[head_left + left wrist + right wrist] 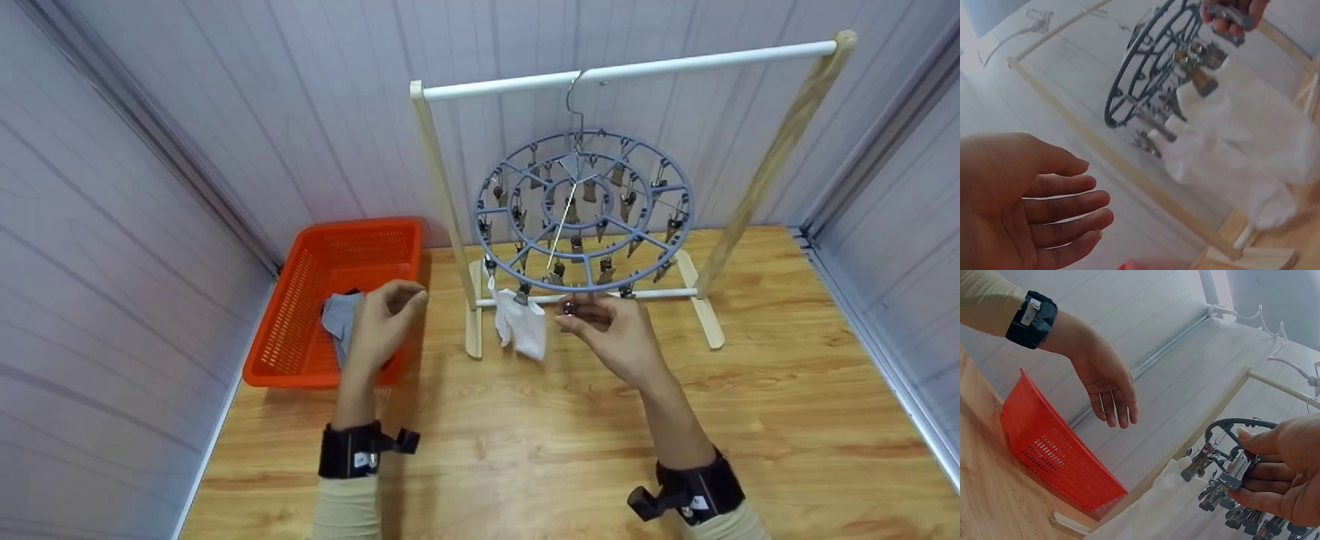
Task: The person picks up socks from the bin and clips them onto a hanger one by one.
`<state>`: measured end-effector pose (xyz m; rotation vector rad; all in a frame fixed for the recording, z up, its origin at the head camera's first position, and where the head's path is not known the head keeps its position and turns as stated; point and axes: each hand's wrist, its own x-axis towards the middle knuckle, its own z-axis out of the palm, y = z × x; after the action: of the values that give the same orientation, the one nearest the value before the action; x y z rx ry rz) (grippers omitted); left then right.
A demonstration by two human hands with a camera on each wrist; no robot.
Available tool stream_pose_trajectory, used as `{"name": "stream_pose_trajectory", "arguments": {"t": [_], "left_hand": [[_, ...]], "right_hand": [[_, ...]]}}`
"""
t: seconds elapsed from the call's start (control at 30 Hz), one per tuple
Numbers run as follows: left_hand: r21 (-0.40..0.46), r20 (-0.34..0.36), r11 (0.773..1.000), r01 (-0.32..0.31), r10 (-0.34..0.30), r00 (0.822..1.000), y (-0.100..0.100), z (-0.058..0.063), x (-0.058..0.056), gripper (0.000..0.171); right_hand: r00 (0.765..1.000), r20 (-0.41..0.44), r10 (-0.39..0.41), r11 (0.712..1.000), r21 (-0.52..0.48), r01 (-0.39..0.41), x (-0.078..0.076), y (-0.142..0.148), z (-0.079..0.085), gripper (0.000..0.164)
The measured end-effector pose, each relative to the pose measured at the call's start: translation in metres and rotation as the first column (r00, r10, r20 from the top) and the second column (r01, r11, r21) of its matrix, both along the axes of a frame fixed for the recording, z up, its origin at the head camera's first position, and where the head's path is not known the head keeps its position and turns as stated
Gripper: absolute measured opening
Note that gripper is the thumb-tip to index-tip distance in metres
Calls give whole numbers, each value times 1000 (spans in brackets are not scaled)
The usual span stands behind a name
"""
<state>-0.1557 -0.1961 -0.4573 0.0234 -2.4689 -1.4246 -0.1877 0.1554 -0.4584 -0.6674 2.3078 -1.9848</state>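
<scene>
My right hand (pixel 622 341) pinches a metal clip (pixel 1235 473) at the near edge of a round grey-blue drying hanger (pixel 690 206). Nothing is visible in that clip's jaws. A white sock (pixel 530 330) hangs from the clips at the hanger's left front, and the left wrist view has two white socks (pixel 1258 112) side by side. My left hand (pixel 379 326) is held in the air near the basket, fingers relaxed and apart in the left wrist view, holding nothing. Grey cloth (pixel 341 319), partly hidden by that hand, lies in the orange basket (pixel 259 360).
The hanger hooks over the white bar (pixel 510 84) of a rack with wooden posts (pixel 776 161). Several other metal clips dangle from its rings. Panelled walls (pixel 300 112) enclose the wood-patterned floor (pixel 525 450) on three sides.
</scene>
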Motion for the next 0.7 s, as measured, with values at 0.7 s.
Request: {"name": "stream_pose_trajectory", "arguments": {"t": [0.7], "left_hand": [[-232, 306, 973, 14, 60, 950, -84, 8, -63, 29]], "right_hand": [[999, 33, 20, 1000, -7, -20, -1, 0, -1, 30]]}}
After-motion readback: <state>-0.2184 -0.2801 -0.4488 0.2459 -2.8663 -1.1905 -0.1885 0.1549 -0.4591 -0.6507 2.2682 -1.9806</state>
